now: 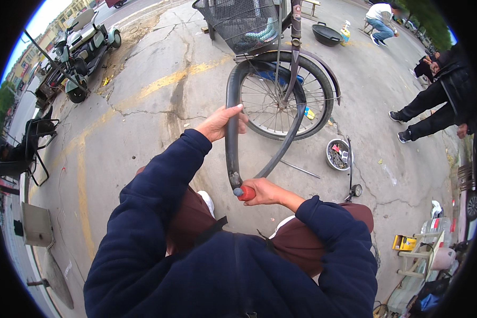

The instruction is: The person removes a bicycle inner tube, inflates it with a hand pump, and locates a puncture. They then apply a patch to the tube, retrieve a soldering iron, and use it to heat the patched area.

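Observation:
A black inner tube hangs in a long loop in front of a bicycle's front wheel. My left hand is closed around the tube's left side, thumb on top. Lower down, my right hand grips a red, rounded object with a grey round end; its kind is unclear. That object sits against the bottom of the loop, beside a pale, scuffed patch on the rubber. The bicycle's fork and mesh basket stand beyond the tube.
Right of the wheel lies a metal bowl of small parts, beside a thin black rod. A black basin and spray bottle stand farther back. One person stands at right; another sits behind. A three-wheeled vehicle is parked left.

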`<action>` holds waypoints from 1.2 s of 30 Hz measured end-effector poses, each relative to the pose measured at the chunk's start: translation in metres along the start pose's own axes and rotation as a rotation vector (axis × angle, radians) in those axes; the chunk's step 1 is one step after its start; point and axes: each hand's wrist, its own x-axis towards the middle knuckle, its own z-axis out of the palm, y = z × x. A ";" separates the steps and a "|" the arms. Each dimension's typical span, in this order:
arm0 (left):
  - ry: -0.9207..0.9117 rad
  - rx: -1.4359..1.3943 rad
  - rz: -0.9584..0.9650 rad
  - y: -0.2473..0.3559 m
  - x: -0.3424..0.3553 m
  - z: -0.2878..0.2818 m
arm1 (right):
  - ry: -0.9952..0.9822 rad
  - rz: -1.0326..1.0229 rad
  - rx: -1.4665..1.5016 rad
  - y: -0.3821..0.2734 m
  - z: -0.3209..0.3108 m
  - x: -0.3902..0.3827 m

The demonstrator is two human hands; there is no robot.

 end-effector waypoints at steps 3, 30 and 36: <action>-0.026 0.079 0.106 -0.025 0.030 0.008 | -0.012 0.004 0.053 -0.017 -0.011 -0.016; -0.039 -0.338 -0.313 -0.110 0.005 0.017 | 0.146 0.367 0.842 0.015 -0.031 -0.062; -0.258 -0.140 -0.252 -0.091 -0.010 0.032 | 0.007 0.254 0.660 0.003 -0.030 -0.052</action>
